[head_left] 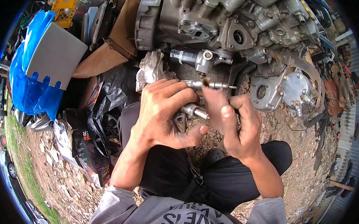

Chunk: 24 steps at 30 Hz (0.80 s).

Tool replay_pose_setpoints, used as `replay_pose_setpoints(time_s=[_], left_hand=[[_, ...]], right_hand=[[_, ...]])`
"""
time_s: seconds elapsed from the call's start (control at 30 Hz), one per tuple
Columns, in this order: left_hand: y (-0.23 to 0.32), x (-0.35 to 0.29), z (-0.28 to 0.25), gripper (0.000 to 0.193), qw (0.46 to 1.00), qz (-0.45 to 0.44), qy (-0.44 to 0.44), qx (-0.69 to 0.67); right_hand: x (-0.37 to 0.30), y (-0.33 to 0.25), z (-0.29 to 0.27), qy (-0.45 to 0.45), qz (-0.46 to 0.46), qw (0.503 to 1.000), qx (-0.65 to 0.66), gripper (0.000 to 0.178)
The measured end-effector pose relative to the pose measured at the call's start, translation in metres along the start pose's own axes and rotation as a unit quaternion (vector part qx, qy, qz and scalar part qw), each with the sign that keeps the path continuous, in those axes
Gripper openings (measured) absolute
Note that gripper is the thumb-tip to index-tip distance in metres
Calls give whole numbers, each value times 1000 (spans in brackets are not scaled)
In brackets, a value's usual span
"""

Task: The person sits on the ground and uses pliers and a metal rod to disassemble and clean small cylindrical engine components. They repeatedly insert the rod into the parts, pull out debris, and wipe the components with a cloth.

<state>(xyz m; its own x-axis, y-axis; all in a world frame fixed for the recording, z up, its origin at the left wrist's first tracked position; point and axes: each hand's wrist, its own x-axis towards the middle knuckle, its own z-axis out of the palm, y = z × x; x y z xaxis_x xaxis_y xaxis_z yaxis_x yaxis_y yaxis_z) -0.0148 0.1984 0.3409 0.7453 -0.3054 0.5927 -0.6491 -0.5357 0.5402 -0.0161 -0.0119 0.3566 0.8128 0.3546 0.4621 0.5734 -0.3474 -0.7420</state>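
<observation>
My left hand (159,115) curls its fingers over a slim metal fuel injector (195,111), whose thin tip sticks out toward the right; the thumb stands away from it. My right hand (245,129) pinches a thin brownish sheet, like a piece of sandpaper (215,105), blurred by motion and close to the injector's tip. A second slim metal injector (216,85) lies just beyond my hands. Behind it rests a black-and-silver cylindrical part (196,58) with a round fitting. Crumpled pale wrapping (149,70) lies beyond my left hand.
A large metal engine (215,17) fills the far side. At right sits a round metal housing (298,91). On the left are a cardboard box (105,58), a blue plastic bag (20,89), a grey panel (56,54) and black plastic bags (112,93). Stony ground (60,179) surrounds me.
</observation>
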Motion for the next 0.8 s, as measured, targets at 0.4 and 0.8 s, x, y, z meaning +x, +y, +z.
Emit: replay_pose_setpoints(time_s=[0.4, 0.8], left_hand=[[-1, 1, 10, 23, 997, -53, 48, -10], [-3, 3, 11, 16, 995, -73, 68, -21]], right_hand=[[-4, 8, 6, 26, 90, 951, 293, 18], [-6, -25, 0, -10, 180, 946, 271, 23]])
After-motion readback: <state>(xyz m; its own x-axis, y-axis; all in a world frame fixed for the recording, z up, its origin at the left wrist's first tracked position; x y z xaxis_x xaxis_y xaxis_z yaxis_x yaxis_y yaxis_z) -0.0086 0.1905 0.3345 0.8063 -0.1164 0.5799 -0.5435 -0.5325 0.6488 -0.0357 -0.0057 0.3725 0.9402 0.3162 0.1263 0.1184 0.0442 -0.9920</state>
